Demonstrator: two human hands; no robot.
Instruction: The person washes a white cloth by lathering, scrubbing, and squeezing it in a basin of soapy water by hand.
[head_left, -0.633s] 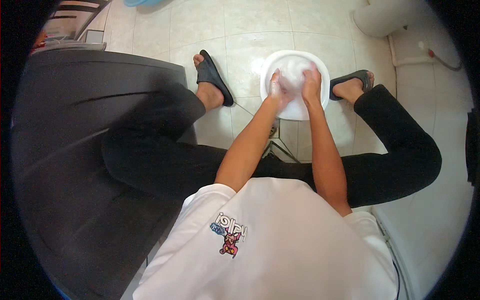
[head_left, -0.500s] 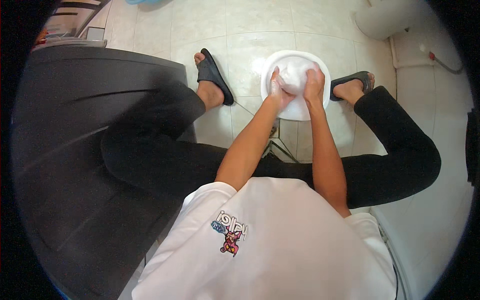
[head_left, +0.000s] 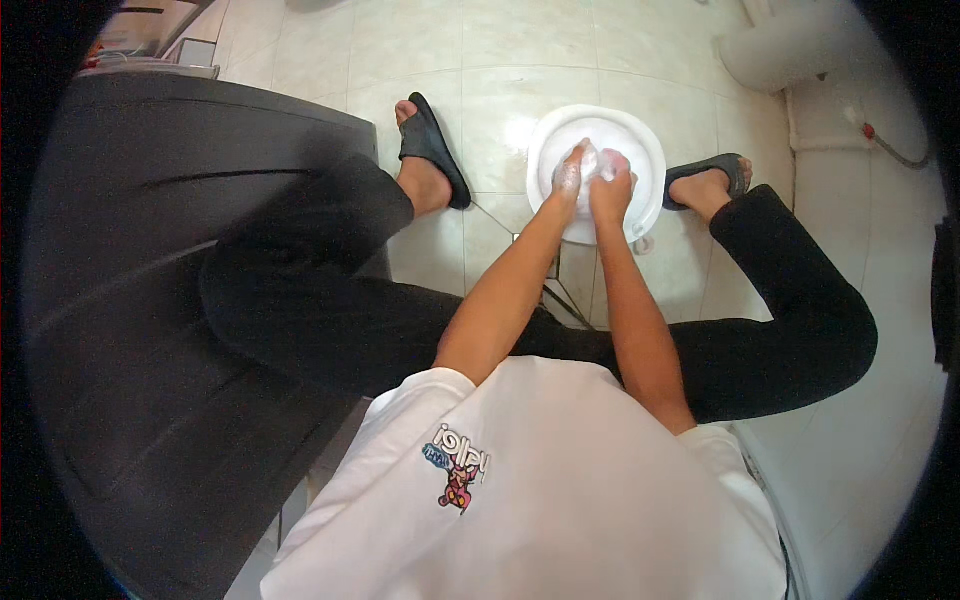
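Observation:
Both my hands are low inside a round white basin (head_left: 541, 140) on the floor between my feet. A white, sudsy cloth (head_left: 592, 163) is bunched between them; foam hides much of its outline. On its left side, my left hand (head_left: 571, 172) grips it with wet, lathered fingers. My right hand (head_left: 613, 190) is curled round the other side, close against the left. Pale, foamy water (head_left: 580, 222) seems to lie in the basin, its depth hard to make out.
Black slippers (head_left: 428, 150) are on my feet, one on each side of the basin. A dark grey covered block (head_left: 200, 130) fills the left. At the upper right stands a white rounded fixture (head_left: 775, 55), with a hose (head_left: 895, 147) on the wall. Pale tiles (head_left: 500, 100) cover the floor.
My hands have come closer together, the right one shifting left. The white bundle between them, large and rounded before, is now squeezed much smaller. A blue item at the top edge has left view.

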